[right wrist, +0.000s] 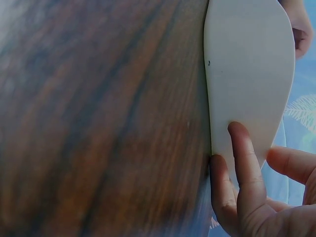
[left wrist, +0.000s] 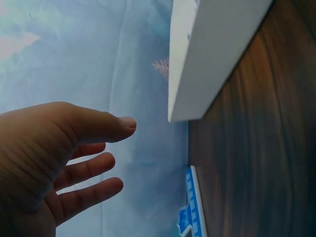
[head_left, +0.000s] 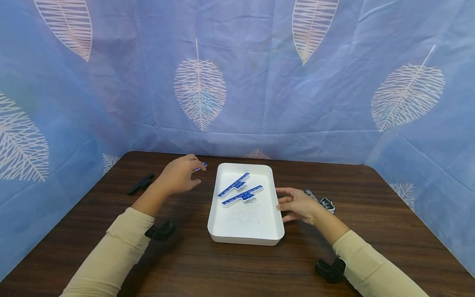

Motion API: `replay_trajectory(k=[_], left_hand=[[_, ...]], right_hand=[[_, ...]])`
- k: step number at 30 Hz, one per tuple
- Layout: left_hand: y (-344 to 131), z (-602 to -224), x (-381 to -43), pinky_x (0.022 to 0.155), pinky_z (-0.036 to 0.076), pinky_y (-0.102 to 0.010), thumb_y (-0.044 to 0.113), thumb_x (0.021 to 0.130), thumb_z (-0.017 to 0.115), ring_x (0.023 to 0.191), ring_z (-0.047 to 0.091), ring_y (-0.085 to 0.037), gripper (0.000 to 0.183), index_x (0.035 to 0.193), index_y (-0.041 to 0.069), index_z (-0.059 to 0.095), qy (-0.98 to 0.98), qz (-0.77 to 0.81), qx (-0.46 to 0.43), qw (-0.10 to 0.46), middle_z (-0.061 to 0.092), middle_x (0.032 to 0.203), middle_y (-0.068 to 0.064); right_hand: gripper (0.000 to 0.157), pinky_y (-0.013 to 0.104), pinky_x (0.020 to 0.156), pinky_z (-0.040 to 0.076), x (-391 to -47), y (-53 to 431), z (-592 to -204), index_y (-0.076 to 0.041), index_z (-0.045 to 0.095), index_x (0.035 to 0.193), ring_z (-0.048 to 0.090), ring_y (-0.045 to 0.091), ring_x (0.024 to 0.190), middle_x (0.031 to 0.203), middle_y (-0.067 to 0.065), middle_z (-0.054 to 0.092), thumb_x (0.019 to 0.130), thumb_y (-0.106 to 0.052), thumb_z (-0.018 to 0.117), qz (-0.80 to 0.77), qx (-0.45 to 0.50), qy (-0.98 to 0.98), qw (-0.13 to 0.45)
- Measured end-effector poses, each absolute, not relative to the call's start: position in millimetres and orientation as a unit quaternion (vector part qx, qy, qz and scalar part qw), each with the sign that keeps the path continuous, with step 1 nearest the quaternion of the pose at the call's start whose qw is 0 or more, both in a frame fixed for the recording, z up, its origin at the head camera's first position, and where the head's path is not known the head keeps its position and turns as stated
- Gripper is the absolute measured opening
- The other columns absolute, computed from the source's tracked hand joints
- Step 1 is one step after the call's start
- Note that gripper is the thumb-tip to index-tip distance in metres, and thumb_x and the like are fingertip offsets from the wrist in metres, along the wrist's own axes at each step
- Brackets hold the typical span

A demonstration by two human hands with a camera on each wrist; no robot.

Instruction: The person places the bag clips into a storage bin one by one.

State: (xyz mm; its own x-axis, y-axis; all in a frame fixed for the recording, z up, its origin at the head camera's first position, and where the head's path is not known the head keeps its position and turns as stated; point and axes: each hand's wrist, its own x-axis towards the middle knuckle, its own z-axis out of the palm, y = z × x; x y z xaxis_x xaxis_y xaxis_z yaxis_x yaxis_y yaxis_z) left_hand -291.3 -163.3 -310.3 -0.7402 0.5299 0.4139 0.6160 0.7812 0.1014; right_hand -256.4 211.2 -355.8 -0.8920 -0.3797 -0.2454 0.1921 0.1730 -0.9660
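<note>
Left hand [head_left: 180, 175] open, empty, above blue ruler [head_left: 201, 166] centre-left. Right hand [head_left: 297, 205], fingers straight, touching white tray [head_left: 217, 231] right wall.

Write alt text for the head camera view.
A person's right hand touches the right side of a white tray holding two blue rulers, while the left hand hovers over a third blue ruler on a dark wooden table.

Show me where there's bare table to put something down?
Bare wood lies along the near edge, in front of the white tray, and at the far right corner. It is crowded beside the tray: left hand, right hand, black ruler.
</note>
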Motion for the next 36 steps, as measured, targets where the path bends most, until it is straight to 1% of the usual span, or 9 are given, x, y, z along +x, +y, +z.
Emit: replay_trajectory(k=[9, 14, 22, 31, 36], left_hand=[[-177, -322, -307, 0.079, 0.054, -0.043, 0.011, 0.075, 0.083, 0.089, 0.063, -0.025, 0.032, 0.105, 0.007, 0.074, -0.941, -0.109, -0.262, 0.182, 0.064, 0.105, -0.010], [-181, -326, -314, 0.079, 0.054, -0.045, 0.011, 0.075, 0.083, 0.090, 0.063, -0.028, 0.032, 0.105, 0.006, 0.073, -0.950, -0.108, -0.233, 0.176, 0.064, 0.106, -0.012], [-185, -336, -330, 0.072, 0.055, -0.045, 0.014, 0.076, 0.082, 0.084, 0.061, -0.027, 0.032, 0.106, 0.007, 0.072, -0.965, -0.098, -0.183, 0.163, 0.063, 0.103, -0.013], [-188, -347, -348, 0.079, 0.053, -0.049, 0.013, 0.077, 0.081, 0.093, 0.061, -0.031, 0.032, 0.107, 0.007, 0.072, -0.972, -0.114, -0.138, 0.150, 0.062, 0.104, -0.013], [-189, -351, -356, 0.082, 0.052, -0.050, 0.013, 0.076, 0.080, 0.099, 0.059, -0.033, 0.035, 0.110, 0.007, 0.072, -0.976, -0.121, -0.113, 0.138, 0.062, 0.108, -0.015]], right_hand=[[0.074, 0.047, 0.076, 0.057, -256, 212, -355, 0.006, 0.019, 0.151, 0.066, 0.034, 0.099, 0.133, 0.038, 0.044, 0.090, 0.008, 0.060, -0.640, -0.067, 0.732, 0.225], [0.073, 0.047, 0.076, 0.057, -256, 211, -355, 0.006, 0.019, 0.151, 0.066, 0.034, 0.098, 0.133, 0.037, 0.045, 0.090, 0.008, 0.060, -0.640, -0.066, 0.732, 0.225], [0.074, 0.048, 0.077, 0.057, -256, 211, -356, 0.006, 0.019, 0.151, 0.066, 0.032, 0.097, 0.133, 0.037, 0.045, 0.090, 0.008, 0.060, -0.641, -0.064, 0.732, 0.224], [0.074, 0.048, 0.076, 0.057, -256, 211, -355, 0.005, 0.018, 0.151, 0.065, 0.034, 0.099, 0.133, 0.037, 0.045, 0.091, 0.007, 0.060, -0.638, -0.067, 0.733, 0.227], [0.073, 0.048, 0.077, 0.056, -256, 211, -354, 0.005, 0.018, 0.151, 0.065, 0.035, 0.100, 0.134, 0.037, 0.044, 0.091, 0.008, 0.059, -0.641, -0.066, 0.729, 0.229]])
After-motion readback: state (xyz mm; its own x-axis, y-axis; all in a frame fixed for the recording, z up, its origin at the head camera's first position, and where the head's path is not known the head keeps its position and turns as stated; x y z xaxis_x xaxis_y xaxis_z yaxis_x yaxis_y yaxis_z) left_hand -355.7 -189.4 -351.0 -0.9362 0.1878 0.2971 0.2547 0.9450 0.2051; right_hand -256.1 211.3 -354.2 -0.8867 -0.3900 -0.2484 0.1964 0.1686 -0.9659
